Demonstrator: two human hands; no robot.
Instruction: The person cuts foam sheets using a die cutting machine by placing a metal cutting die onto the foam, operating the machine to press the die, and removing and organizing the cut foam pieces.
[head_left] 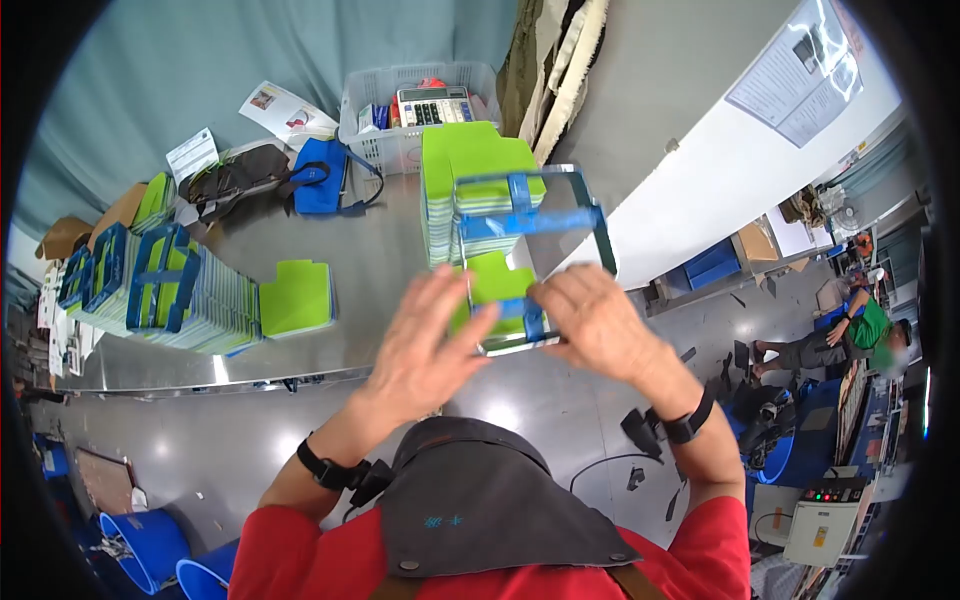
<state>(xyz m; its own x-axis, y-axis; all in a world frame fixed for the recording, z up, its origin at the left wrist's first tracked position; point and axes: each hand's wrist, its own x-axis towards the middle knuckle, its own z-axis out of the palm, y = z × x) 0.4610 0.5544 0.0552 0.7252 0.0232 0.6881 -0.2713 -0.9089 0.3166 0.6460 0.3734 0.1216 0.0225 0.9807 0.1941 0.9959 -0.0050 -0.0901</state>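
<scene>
A rectangular metal frame (pixel 560 221) with blue tape across it is tilted over the near side of the table. My right hand (pixel 598 322) has its fingers curled around the frame's lower right part. Beside its lower left edge is my left hand (pixel 430 345), fingers spread apart; whether it touches the frame I cannot tell. Through the frame a bright green piece (pixel 490 277) shows. Just behind stands a tall stack of green-topped sheets (pixel 465 150), partly covered by the frame.
On the left lie long rows of green and white sheets (pixel 222 305) with blue-taped frames (pixel 163 280) against them. A low green stack (pixel 297 298) sits nearby. Behind are a blue pouch (pixel 320 178) and a plastic basket (pixel 380 150) holding a calculator (pixel 434 106). Another person (pixel 870 325) is far right.
</scene>
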